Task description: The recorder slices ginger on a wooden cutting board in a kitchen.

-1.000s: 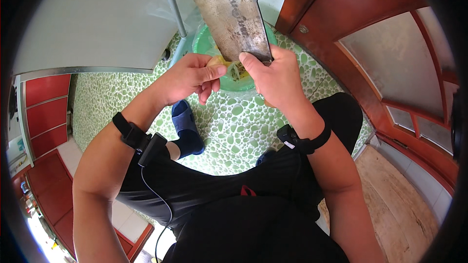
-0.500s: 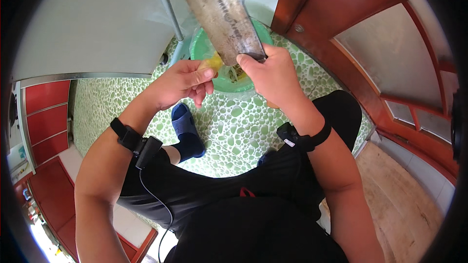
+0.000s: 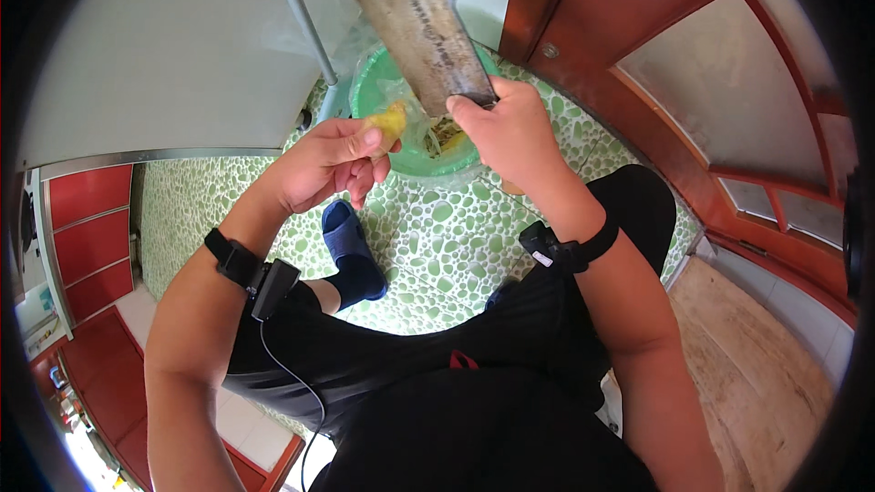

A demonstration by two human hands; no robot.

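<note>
Near twelve o'clock in the head view, your green tub point(image 3: 367, 82) stands on the pebble-patterned floor point(image 3: 443, 255), with a clear plastic liner and plant scraps point(image 3: 442, 138) inside. At ten o'clock, your left hand point(image 3: 333, 164) pinches a yellow piece point(image 3: 390, 120) between thumb and fingers, by the tub's near-left rim. At one o'clock, your right hand point(image 3: 515, 137) grips a cleaver point(image 3: 421, 32), your thumb on the flat of its stained blade, which slants toward eleven o'clock above the tub; the piece sits just beside the blade. Between eight and nine, you wear a blue slipper point(image 3: 344, 235). Toward two stands a reddish-brown door point(image 3: 656, 18).
</note>
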